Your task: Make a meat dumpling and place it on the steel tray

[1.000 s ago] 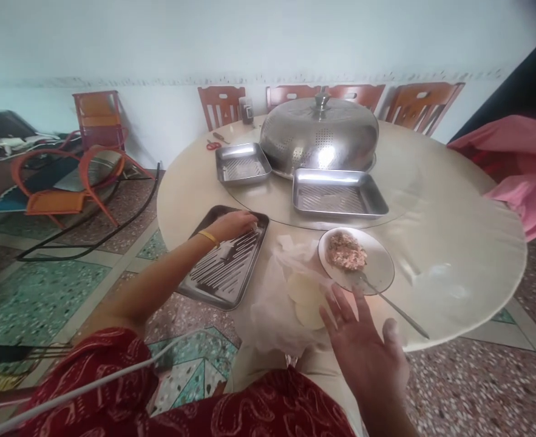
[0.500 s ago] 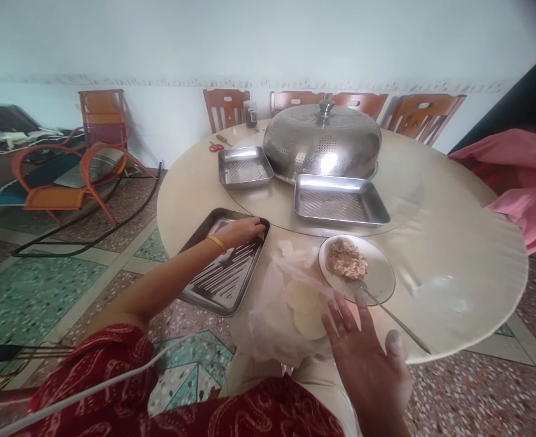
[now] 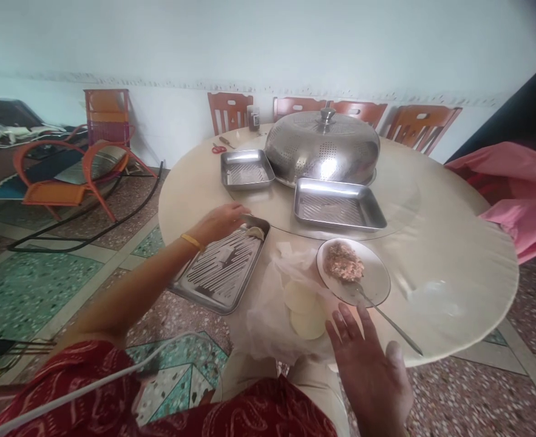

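My left hand (image 3: 220,221) hovers over the far corner of a steel tray (image 3: 213,276) at the table's near left edge, fingers loose and holding nothing. A folded dumpling (image 3: 255,232) lies in that corner, just right of the fingertips. My right hand (image 3: 370,364) is spread open, palm down, at the table's near edge. It is just right of round dough wrappers (image 3: 301,306) lying on a clear plastic bag (image 3: 268,315). Beyond it a white plate (image 3: 377,282) carries minced filling (image 3: 342,262) and a metal spoon (image 3: 386,315).
On the round table (image 3: 454,255) stand a perforated steel dome cover (image 3: 322,149) and two more steel trays (image 3: 246,169) (image 3: 335,205). Red scissors (image 3: 216,147) lie at the far left. Wooden chairs (image 3: 420,124) line the wall, a pink cloth (image 3: 520,182) hangs right, and orange chairs (image 3: 62,176) stand left.
My left hand has drawn back to the left from the tray's corner, and the dumpling now lies uncovered there. My right hand has stayed open near the wrappers.
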Motion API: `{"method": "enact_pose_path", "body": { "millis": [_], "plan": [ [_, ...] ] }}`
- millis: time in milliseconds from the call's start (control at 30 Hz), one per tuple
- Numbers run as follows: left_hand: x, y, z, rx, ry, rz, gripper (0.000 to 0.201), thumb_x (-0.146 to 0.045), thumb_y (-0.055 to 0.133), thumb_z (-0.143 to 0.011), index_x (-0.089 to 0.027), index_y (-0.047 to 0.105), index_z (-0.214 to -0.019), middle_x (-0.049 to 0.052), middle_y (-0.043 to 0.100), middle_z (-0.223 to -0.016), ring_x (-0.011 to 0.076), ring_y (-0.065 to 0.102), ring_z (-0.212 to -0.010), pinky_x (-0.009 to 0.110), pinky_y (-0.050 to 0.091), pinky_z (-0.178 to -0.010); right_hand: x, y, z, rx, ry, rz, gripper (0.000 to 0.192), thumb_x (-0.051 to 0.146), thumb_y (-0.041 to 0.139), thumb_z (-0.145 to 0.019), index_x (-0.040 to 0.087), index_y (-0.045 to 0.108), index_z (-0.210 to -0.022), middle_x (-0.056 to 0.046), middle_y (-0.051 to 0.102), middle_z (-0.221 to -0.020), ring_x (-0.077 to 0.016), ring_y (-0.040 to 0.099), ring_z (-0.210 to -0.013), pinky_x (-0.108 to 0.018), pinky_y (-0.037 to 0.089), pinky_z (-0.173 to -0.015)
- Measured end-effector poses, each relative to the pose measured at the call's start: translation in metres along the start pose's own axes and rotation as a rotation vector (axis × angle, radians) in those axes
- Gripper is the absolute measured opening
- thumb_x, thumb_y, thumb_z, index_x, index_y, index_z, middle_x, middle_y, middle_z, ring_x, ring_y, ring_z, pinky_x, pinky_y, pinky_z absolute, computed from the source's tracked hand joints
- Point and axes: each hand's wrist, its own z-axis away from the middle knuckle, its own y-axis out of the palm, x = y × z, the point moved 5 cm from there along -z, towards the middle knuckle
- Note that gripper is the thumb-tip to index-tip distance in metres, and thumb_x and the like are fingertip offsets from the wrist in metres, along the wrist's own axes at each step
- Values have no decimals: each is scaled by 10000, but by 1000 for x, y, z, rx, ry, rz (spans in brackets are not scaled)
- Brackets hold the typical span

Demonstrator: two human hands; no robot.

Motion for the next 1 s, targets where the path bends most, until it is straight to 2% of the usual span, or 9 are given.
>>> {"method": "enact_pose_path", "body": {
  "millis": [100, 167, 300, 400, 533, 667, 833, 900, 1000],
  "plan": [
    [-28, -24, 28, -107, -72, 46, 264, -262, 422, -966, -164, 593, -1143, 85, 641, -1084, 200, 625, -926, 349, 506, -840, -3, -15, -2, 16, -103, 141, 447, 612, 629, -785, 298, 697, -1096, -76, 727, -1084, -248, 676, -971, -493, 526, -897],
    [-66, -23, 49, -145, -12, 144, 255, -142, 399, -936, -161, 602, -1088, 73, 656, -1040, 181, 620, -943, 324, 495, -857, -1, -21, -1, 47, -247, 358, 268, 487, 682, -807, 294, 728, -989, -56, 726, -1049, -221, 675, -936, -427, 544, -846],
    [-155, 16, 77, 18, 187, 232, 294, -12, 407, -855, -177, 638, -928, 43, 665, -898, 156, 596, -799, 274, 470, -740, 8, -9, 10, 190, -652, 895, 102, 271, 645, -863, 264, 736, -909, -66, 699, -1071, -216, 647, -1014, -376, 539, -841],
    [-194, 38, 81, 85, 225, 249, 249, -44, 443, -883, -176, 646, -940, 47, 664, -901, 181, 597, -848, 308, 451, -776, 10, 3, 17, 257, -865, 1163, 167, 203, 595, -878, 266, 726, -960, -79, 683, -1086, -226, 623, -1033, -393, 534, -836],
    [-196, 46, 77, 90, 119, 240, 186, -167, 474, -945, -178, 644, -1019, 62, 659, -944, 211, 599, -899, 354, 436, -810, 6, 7, 19, 275, -961, 1284, 226, 188, 596, -860, 303, 732, -998, -82, 673, -1108, -261, 597, -1031, -466, 500, -870],
    [-184, 46, 77, 91, 62, 199, 167, -207, 512, -936, -190, 653, -1023, 63, 665, -960, 226, 599, -933, 375, 422, -833, -4, 1, 15, 275, -950, 1336, 253, 196, 587, -840, 323, 732, -1004, -79, 657, -1155, -285, 570, -1043, -534, 457, -913],
    [-188, 50, 75, 105, 76, 154, 161, -216, 528, -923, -174, 658, -1007, 76, 680, -994, 236, 600, -938, 383, 417, -829, -21, 1, 12, 312, -924, 1436, 274, 193, 524, -855, 291, 722, -1017, -105, 622, -1235, -312, 538, -1107, -579, 434, -926],
    [-191, 48, 74, 106, 75, 145, 167, -224, 525, -926, -165, 659, -1005, 82, 687, -1021, 241, 606, -937, 396, 420, -837, -14, 4, 16, 316, -893, 1378, 255, 215, 523, -865, 283, 728, -1000, -114, 628, -1220, -317, 543, -1100, -595, 443, -914],
    [-193, 32, 75, 85, 60, 152, 210, -266, 498, -948, -162, 655, -1041, 94, 680, -1108, 249, 608, -987, 420, 430, -878, 21, 9, 28, 301, -795, 1158, 206, 265, 571, -878, 307, 729, -1003, -85, 642, -1184, -290, 558, -1117, -574, 475, -929]
  ]
}}
